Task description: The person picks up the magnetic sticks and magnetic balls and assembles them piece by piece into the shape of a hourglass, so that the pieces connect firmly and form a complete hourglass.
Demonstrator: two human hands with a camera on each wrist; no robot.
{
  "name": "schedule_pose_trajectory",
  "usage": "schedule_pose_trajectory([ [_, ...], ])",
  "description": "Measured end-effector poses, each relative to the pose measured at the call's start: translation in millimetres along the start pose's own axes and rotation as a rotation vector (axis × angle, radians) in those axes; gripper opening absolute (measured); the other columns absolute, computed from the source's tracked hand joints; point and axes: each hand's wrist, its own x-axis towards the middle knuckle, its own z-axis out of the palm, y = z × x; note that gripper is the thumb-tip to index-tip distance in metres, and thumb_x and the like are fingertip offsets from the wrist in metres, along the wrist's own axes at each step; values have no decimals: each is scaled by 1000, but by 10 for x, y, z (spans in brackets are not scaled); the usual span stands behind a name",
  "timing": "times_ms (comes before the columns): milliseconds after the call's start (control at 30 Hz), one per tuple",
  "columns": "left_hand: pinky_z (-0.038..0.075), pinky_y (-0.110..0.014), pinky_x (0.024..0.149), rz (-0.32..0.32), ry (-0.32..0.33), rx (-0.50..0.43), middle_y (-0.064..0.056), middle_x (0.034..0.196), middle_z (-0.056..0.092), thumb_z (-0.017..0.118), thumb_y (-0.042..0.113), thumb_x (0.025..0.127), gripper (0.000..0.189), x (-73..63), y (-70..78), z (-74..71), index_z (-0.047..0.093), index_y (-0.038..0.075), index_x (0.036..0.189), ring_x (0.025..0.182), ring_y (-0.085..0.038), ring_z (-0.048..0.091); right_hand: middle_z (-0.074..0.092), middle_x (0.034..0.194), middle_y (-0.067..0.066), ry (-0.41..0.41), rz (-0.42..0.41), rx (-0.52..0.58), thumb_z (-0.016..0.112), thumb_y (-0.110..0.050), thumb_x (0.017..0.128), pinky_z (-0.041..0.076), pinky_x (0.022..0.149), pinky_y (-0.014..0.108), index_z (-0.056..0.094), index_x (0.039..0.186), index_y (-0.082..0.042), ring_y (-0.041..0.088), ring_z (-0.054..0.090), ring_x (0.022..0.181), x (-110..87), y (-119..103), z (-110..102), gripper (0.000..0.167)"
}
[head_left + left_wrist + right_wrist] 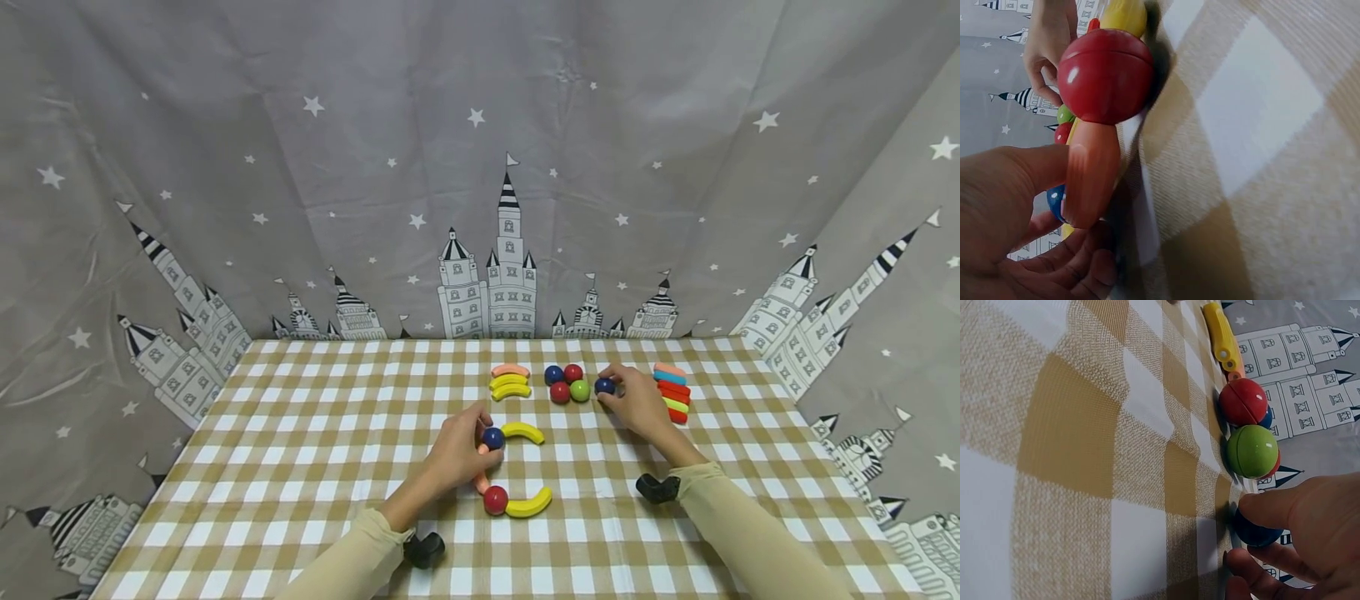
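My left hand holds a dark blue ball between thumb and fingers. That ball sits between a yellow curved piece and a salmon curved piece. The salmon piece runs to a red ball, from which a second yellow curved piece extends right. In the left wrist view the salmon piece meets the red ball; the blue ball is mostly hidden. Farther back, my right hand pinches another dark blue ball, also in the right wrist view.
Blue, red and green balls cluster left of my right hand. A salmon curved piece and two yellow curved pieces lie at the back. Several coloured straight sticks are lined up at the right on the checked tablecloth.
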Motion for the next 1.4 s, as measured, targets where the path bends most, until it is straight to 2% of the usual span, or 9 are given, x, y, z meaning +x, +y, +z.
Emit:
schedule_pose_trajectory([
  [200, 47, -30, 70, 14, -23, 53, -4, 95, 62, 87, 21, 80, 46, 38, 65, 23, 63, 8, 117, 82, -16, 55, 71, 111, 20, -12, 23, -21, 79, -10, 89, 48, 71, 39, 70, 116, -5, 26, 60, 80, -2, -3, -2, 28],
  [400, 50, -35, 76, 42, -15, 141, -8, 104, 67, 86, 25, 82, 40, 113, 107, 76, 70, 9, 116, 89, -19, 60, 71, 110, 19, -15, 38, -27, 79, -10, 88, 51, 76, 44, 68, 113, -5, 29, 62, 86, 1, -1, 8, 27],
  [633, 51, -33, 74, 63, -8, 208, -2, 98, 69, 84, 22, 84, 27, 186, 110, 126, 75, 13, 108, 89, -17, 61, 71, 111, 21, -21, 25, -19, 79, -7, 86, 51, 80, 49, 65, 111, -5, 33, 63, 90, 5, -36, 10, 29],
  [800, 49, -30, 71, 65, -13, 210, 2, 92, 69, 83, 20, 86, 19, 226, 122, 141, 77, 14, 103, 83, -14, 58, 70, 112, 23, -23, 27, -16, 78, -5, 86, 51, 83, 52, 63, 110, -4, 35, 63, 92, 0, -46, -1, 29],
  [1000, 46, -28, 66, 42, -11, 179, 3, 87, 65, 83, 17, 84, 17, 223, 112, 134, 76, 14, 100, 77, -12, 54, 70, 110, 25, -10, 4, 10, 78, -2, 85, 51, 82, 51, 61, 109, -2, 34, 63, 88, -10, -28, -7, 30],
  [1267, 44, -27, 64, 35, 5, 170, 3, 81, 59, 84, 16, 83, 16, 180, 90, 115, 73, 13, 94, 73, -13, 51, 69, 108, 23, 37, -42, 81, 78, 2, 83, 52, 73, 40, 59, 108, -3, 26, 62, 78, -72, -32, -63, 33],
  [1400, 44, -26, 63, 29, 7, 140, 3, 79, 59, 84, 15, 83, 16, 147, 93, 114, 72, 13, 93, 70, -12, 51, 69, 107, 20, 31, -66, 136, 79, 3, 82, 52, 71, 33, 58, 108, -3, 24, 64, 77, -136, -48, -115, 34],
])
